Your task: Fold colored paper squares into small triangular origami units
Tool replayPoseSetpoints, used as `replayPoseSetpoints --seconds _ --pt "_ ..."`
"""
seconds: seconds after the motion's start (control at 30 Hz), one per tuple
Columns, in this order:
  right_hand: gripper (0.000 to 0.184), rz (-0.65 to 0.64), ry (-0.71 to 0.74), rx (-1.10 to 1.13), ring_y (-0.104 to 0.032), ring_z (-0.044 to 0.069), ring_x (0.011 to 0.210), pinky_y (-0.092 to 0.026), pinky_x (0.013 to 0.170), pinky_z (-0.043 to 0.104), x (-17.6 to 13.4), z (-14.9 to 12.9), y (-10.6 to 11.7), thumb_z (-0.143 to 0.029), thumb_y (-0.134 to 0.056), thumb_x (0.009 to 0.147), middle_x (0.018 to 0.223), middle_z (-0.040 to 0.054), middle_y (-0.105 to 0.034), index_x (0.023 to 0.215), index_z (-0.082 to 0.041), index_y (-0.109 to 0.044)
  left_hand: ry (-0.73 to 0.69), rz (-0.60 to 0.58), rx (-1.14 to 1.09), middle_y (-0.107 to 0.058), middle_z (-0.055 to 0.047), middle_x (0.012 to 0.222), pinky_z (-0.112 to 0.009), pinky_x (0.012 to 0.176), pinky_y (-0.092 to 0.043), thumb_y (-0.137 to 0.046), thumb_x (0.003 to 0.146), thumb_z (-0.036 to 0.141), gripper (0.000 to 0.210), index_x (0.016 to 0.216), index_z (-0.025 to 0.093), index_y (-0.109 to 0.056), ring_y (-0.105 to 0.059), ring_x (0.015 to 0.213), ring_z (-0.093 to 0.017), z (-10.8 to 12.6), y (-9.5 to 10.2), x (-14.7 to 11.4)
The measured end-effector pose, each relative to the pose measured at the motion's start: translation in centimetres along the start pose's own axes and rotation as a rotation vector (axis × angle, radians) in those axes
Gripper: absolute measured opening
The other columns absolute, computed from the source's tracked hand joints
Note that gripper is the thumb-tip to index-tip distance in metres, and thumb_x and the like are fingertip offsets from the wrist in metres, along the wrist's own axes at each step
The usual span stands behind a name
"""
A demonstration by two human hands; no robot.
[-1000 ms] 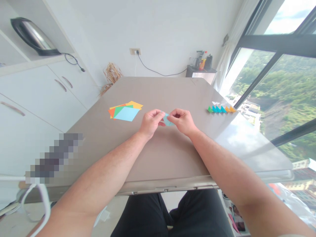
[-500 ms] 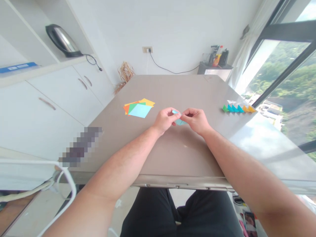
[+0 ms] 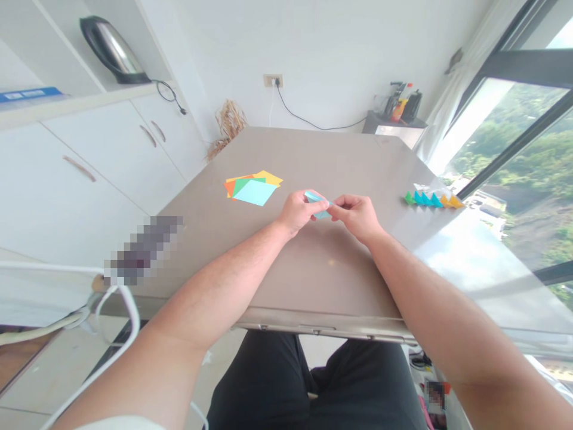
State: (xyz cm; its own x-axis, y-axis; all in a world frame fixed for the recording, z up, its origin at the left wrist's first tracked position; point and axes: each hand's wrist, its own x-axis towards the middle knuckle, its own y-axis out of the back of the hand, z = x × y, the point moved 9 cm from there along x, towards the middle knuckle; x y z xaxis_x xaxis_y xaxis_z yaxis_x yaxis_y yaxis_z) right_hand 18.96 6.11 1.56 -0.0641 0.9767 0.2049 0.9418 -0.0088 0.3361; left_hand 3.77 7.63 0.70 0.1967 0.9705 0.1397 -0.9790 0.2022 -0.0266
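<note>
A small light-blue folded paper (image 3: pixel 323 214) is held between my two hands over the middle of the table. My left hand (image 3: pixel 297 213) is closed on its left part, with the thumb lying across the top. At its right corner, my right hand (image 3: pixel 355 215) pinches the paper between thumb and fingertips. The hands partly hide the folds. To the left lies a fanned pile of square paper sheets (image 3: pixel 255 192), with light blue on top and green, orange and yellow beneath. On the right, a row of folded paper pieces (image 3: pixel 432 200) in green, blue and yellow stands on the table.
The brown table (image 3: pixel 286 275) stretches to the far wall. A pixelated dark object (image 3: pixel 145 248) lies at its left edge. Left stand white cabinets with a kettle (image 3: pixel 114 51). A dark side stand (image 3: pixel 394 124) holds bottles at the back right, near the window.
The right hand has shifted slightly outward along the paper, and more of the light-blue piece shows beside the left thumb. My head view has tilted a little.
</note>
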Motion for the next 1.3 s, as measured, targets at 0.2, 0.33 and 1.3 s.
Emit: replayPoseSetpoints --seconds 0.2,0.33,1.3 --pt "0.028 -0.022 0.033 0.033 -0.046 0.011 0.057 -0.034 0.054 0.027 0.0 -0.3 -0.4 -0.045 -0.075 0.072 0.061 -0.0006 -0.061 0.068 -0.018 -0.067 -0.009 0.022 0.033 -0.066 -0.002 0.069 -0.027 0.060 -0.044 -0.079 0.067 0.032 0.019 0.070 0.017 -0.069 -0.059 0.069 -0.014 0.0 0.0 0.0" --pt "0.027 -0.013 0.058 0.039 -0.046 0.011 0.057 -0.034 0.055 0.028 0.0 -0.7 -0.3 -0.044 -0.075 0.073 0.061 -0.0007 -0.062 0.068 -0.019 -0.067 -0.056 0.041 0.003 -0.064 -0.001 0.065 -0.027 0.060 -0.042 -0.080 0.066 0.031 0.018 0.070 0.017 -0.071 -0.057 0.065 -0.013 0.5 0.0 0.1" --pt "0.027 0.082 -0.014 0.191 -0.058 0.015 0.061 -0.046 0.060 0.030 0.9 1.2 1.7 -0.044 -0.079 0.071 0.061 0.0019 -0.065 0.069 -0.020 -0.068 -0.019 0.197 -0.299 -0.063 0.000 0.069 -0.025 0.061 -0.045 -0.078 0.070 0.036 0.026 0.066 0.018 -0.060 -0.062 0.067 -0.013 -0.9 2.6 1.0"
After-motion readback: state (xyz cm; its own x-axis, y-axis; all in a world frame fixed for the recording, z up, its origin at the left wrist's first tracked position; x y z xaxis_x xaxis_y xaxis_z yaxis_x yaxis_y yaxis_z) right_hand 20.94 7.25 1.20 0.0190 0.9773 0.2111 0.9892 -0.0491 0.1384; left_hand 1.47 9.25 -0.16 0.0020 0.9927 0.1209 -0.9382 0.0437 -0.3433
